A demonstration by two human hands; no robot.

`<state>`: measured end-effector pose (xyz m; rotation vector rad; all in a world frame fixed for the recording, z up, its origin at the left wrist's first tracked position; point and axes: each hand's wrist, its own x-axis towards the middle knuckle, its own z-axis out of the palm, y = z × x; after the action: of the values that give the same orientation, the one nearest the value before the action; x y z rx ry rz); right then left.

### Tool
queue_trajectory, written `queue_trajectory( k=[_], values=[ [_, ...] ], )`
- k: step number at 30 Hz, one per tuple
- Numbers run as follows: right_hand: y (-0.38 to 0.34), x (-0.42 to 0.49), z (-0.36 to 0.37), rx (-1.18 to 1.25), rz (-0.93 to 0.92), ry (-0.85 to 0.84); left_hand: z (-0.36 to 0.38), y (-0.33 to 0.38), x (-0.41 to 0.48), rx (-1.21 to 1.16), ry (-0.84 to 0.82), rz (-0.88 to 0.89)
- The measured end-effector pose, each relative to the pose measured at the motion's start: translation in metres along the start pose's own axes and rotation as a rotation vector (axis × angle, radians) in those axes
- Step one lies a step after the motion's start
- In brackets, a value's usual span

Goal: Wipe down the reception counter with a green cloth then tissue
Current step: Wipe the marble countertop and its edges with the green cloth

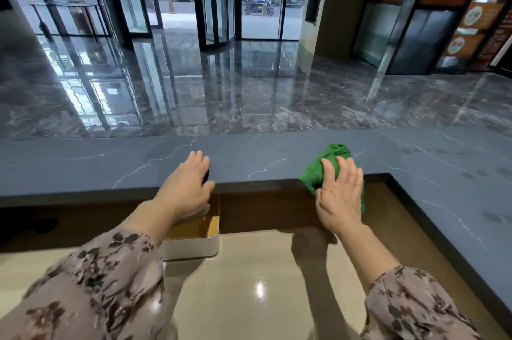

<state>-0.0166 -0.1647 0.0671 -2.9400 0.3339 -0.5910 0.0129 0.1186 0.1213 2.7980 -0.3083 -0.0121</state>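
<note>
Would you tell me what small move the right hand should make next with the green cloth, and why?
Probably slide the green cloth rightward along the counter: the right hand presses it at the near edge, and smudges show on the counter's right wing.

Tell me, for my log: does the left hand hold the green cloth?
No, the green cloth lies under the right hand, on the counter edge.
</note>
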Motion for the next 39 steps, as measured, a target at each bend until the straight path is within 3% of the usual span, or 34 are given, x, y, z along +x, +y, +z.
queue_trajectory(
  k=[6, 12, 15, 19, 21, 27, 32, 34, 39],
  values=[
    [-0.119, -0.028, 0.012, 0.079, -0.129, 0.023, -0.02, -0.067, -0.031, 0.201, -0.011, 0.009],
    [-0.24, -0.048, 0.015, 0.142, -0.397, -0.148, -0.039, -0.096, -0.045, 0.235, 0.033, -0.054],
    [-0.257, -0.048, 0.017, 0.151, -0.466, -0.185, -0.044, -0.104, -0.047, 0.219, 0.052, -0.099],
    [-0.224, -0.037, 0.015, 0.172, -0.568, -0.136, -0.046, -0.111, -0.049, 0.234, 0.054, -0.115],
    [-0.198, -0.033, 0.015, 0.159, -0.535, -0.094, -0.047, -0.112, -0.051, 0.216, 0.077, -0.103],
    [-0.114, -0.031, 0.009, -0.003, -0.21, 0.034, -0.05, -0.128, -0.057, 0.156, 0.11, -0.07],
    [-0.145, -0.036, 0.009, 0.01, -0.006, 0.058, -0.051, -0.144, -0.062, 0.092, 0.106, -0.072],
    [-0.176, -0.043, 0.011, 0.027, -0.014, 0.043, -0.05, -0.147, -0.063, 0.059, 0.107, -0.057],
    [-0.276, -0.06, 0.017, 0.134, -0.26, -0.058, -0.051, -0.152, -0.065, 0.034, 0.102, -0.03]
  ],
)
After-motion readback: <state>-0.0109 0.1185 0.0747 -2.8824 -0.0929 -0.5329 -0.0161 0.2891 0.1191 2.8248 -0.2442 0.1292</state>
